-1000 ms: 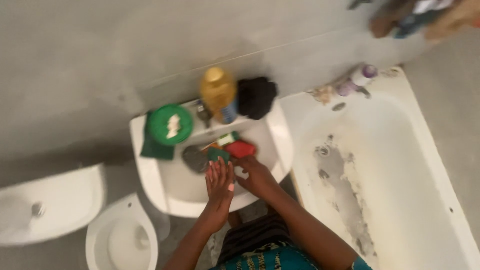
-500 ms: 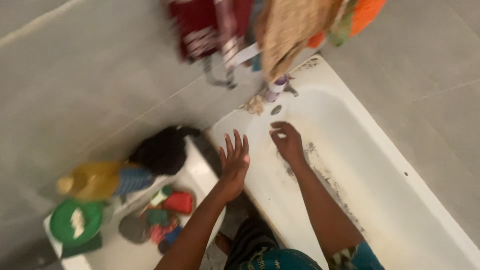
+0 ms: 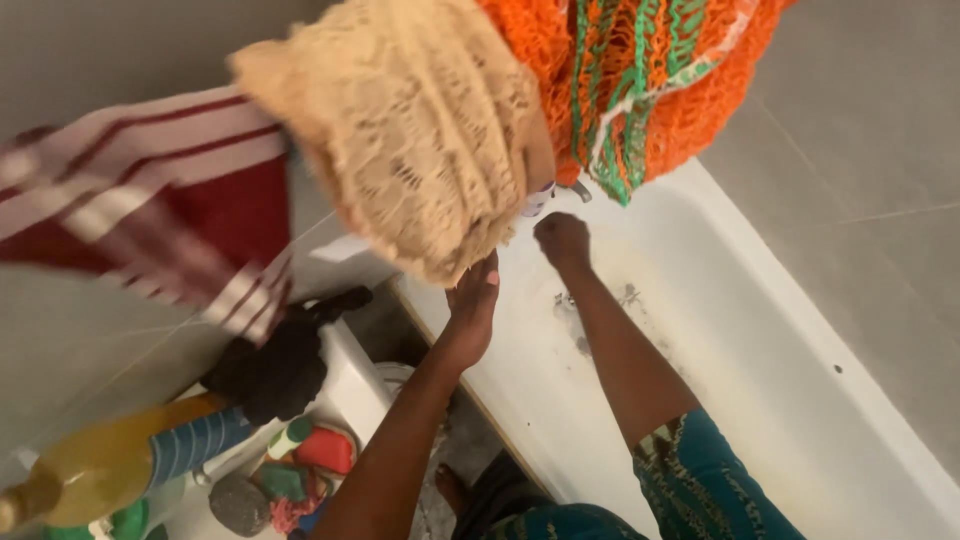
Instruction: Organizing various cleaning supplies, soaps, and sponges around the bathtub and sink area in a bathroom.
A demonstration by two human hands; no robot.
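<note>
— Where is the tan net sponge (image 3: 420,130)?

— It hangs just above the left hand (image 3: 472,305). That hand's fingers (image 3: 484,272) point up and touch its bottom edge; I cannot tell if they pinch it.

— And the right hand (image 3: 562,240)?

— It is curled shut, over the white bathtub (image 3: 760,330), below the orange net (image 3: 640,90). I cannot see anything in it.

— Which hand is nearer the sponge?

— The left one.

A tall bottle of yellow liquid (image 3: 95,465) lies tilted at the lower left, on the sink's edge; a blue label with pale stripes (image 3: 200,443) wraps its lower body; beside it sits a small green-and-white tube (image 3: 288,437), its print blurred.
</note>
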